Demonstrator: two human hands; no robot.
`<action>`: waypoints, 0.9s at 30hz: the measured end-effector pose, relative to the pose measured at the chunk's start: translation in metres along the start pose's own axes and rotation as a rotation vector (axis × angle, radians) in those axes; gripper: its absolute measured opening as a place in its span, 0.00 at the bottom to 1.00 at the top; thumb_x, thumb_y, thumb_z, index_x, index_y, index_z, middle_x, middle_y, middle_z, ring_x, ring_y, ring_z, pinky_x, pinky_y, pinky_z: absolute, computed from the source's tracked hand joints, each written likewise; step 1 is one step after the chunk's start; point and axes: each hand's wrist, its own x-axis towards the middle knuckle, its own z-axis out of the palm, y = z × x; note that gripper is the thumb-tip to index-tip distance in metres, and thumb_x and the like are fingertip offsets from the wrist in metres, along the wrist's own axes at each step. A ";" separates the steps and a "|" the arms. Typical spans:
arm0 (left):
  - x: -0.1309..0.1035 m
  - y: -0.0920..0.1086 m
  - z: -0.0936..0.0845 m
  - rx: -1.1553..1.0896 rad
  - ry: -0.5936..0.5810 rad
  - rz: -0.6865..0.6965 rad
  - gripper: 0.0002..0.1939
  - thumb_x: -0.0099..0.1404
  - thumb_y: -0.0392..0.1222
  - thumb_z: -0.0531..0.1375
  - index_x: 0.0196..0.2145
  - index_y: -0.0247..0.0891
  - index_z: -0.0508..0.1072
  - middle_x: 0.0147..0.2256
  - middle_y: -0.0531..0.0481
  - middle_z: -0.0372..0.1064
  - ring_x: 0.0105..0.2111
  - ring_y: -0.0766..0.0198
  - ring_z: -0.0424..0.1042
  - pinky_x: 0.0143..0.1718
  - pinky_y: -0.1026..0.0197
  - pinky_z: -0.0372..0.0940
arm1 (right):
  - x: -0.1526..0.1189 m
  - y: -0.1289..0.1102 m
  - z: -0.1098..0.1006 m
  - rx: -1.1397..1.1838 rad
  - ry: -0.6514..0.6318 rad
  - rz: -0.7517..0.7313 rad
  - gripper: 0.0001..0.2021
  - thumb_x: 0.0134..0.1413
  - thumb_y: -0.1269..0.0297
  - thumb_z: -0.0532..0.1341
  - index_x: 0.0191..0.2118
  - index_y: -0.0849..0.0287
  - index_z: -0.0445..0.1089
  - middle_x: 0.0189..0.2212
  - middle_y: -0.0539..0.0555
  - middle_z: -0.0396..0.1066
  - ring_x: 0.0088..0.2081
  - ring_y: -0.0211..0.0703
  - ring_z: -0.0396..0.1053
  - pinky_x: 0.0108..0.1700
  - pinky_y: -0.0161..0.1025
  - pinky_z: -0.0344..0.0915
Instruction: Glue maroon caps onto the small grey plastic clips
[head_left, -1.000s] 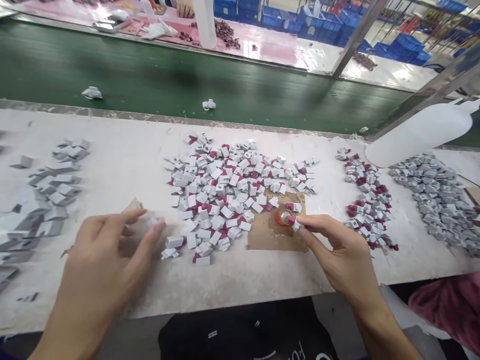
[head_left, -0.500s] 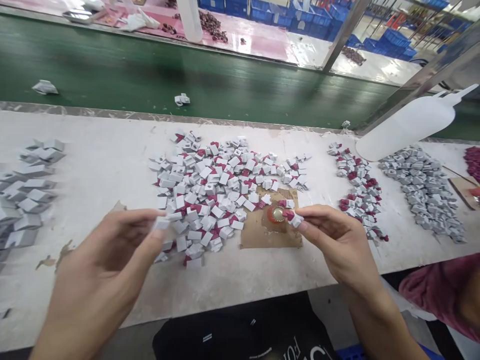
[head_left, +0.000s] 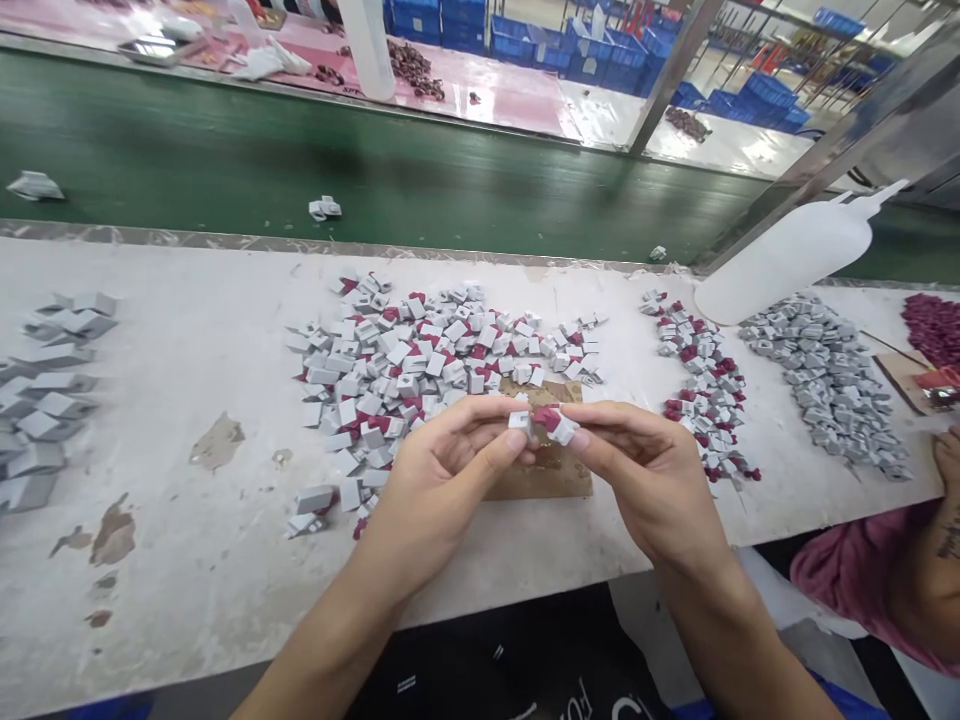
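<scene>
Between the thumb and forefinger of my left hand (head_left: 457,465) is a small light-grey block (head_left: 519,421). My right hand (head_left: 645,470) pinches a grey piece with a dark-red part (head_left: 553,422), its red side facing the block. The two pieces are very close; whether they touch I cannot tell. Below them lies a brown cardboard sheet (head_left: 577,482), partly covered by my hands. Left of it spreads a heap of grey and dark-red pieces (head_left: 405,360), partly behind my left hand.
At the far left lie larger grey blocks (head_left: 56,380). To the right are a strip of grey-red pieces (head_left: 697,370), a white bottle (head_left: 787,255) and a grey heap (head_left: 832,380). A green conveyor belt (head_left: 450,190) runs behind. Another person's sleeve (head_left: 862,600) shows at lower right.
My left hand has moved right with the grey block, up to the piece in my right hand. My right hand has shifted slightly left. Pieces on the belt appear further left.
</scene>
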 end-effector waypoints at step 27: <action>0.196 0.088 -0.028 0.804 0.326 0.189 0.14 0.73 0.48 0.70 0.39 0.32 0.84 0.47 0.41 0.88 0.52 0.48 0.85 0.51 0.46 0.76 | 0.236 -0.037 -0.101 -0.957 0.276 -0.164 0.18 0.70 0.73 0.70 0.62 0.60 0.85 0.69 0.69 0.77 0.59 0.62 0.82 0.73 0.65 0.73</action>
